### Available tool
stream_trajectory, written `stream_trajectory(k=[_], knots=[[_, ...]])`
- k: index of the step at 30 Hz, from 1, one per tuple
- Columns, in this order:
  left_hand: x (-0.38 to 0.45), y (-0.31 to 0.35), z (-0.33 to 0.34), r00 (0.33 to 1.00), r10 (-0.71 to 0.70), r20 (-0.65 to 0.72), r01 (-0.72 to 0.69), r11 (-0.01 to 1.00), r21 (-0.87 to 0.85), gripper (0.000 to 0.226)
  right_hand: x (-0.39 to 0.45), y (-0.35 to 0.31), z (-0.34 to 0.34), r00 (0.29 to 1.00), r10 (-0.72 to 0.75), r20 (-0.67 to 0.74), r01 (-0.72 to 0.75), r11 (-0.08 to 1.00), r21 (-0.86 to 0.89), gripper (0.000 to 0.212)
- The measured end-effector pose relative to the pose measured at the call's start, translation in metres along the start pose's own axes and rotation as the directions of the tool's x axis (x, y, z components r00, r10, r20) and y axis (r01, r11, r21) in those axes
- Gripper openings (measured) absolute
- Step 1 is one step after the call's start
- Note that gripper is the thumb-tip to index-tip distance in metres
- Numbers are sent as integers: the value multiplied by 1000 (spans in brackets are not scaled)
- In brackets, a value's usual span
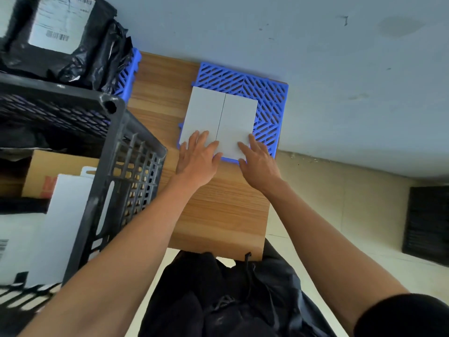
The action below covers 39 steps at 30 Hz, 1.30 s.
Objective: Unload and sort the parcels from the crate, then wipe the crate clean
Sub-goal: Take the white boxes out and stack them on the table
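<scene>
My left hand [198, 154] and right hand [258, 161] press flat, fingers straight, on two white boxes [220, 115] lying side by side on the blue mat [267, 98].

A single head-worn wide-angle view looks steeply down, close over the wooden tabletop [218, 210], both forearms reaching forward from the bottom edge.

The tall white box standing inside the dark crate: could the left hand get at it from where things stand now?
Probably yes. The white box stands upright in the open-topped crate, nothing over it. The left hand rests flat on a white parcel just beside the crate, holding nothing.
</scene>
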State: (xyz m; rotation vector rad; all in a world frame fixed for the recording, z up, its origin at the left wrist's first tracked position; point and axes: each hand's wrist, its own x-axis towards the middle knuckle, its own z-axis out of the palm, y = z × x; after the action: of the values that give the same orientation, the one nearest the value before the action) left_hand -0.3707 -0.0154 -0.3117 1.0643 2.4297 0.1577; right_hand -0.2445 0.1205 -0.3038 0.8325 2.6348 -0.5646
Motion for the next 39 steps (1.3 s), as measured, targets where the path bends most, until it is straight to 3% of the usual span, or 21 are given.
stream_trajectory(k=[3,7,10,16,25,30,33,39], knots=[[-20,3,-1,999,-22,34,21,1000,18,50,-12,3,0,996,-66,62,72,993,-98,55],[-60,13,1,996,-82,37,81,996,30,44,-35,6,-2,988,-137,74,143,986,-88,55],[-97,22,3,989,-149,3,149,989,-17,49,-58,10,-5,979,-202,42,204,978,-53,54],[-174,43,-14,980,-132,-151,98,972,-213,51,-117,-2,-20,952,-284,-116,297,947,123,53],[-276,37,-57,861,-350,-368,184,891,-416,47,-173,-75,-32,810,-524,-263,578,791,203,56],[-320,20,-81,767,-411,-492,112,841,-528,40,-195,-116,-50,764,-535,-361,628,745,224,51],[-345,-5,-86,746,-413,-522,91,840,-535,37,-208,-146,-51,713,-568,-410,683,696,223,49],[-388,-71,-102,717,-408,-565,34,830,-557,33,-228,-219,-38,712,-580,-396,679,711,180,49]])
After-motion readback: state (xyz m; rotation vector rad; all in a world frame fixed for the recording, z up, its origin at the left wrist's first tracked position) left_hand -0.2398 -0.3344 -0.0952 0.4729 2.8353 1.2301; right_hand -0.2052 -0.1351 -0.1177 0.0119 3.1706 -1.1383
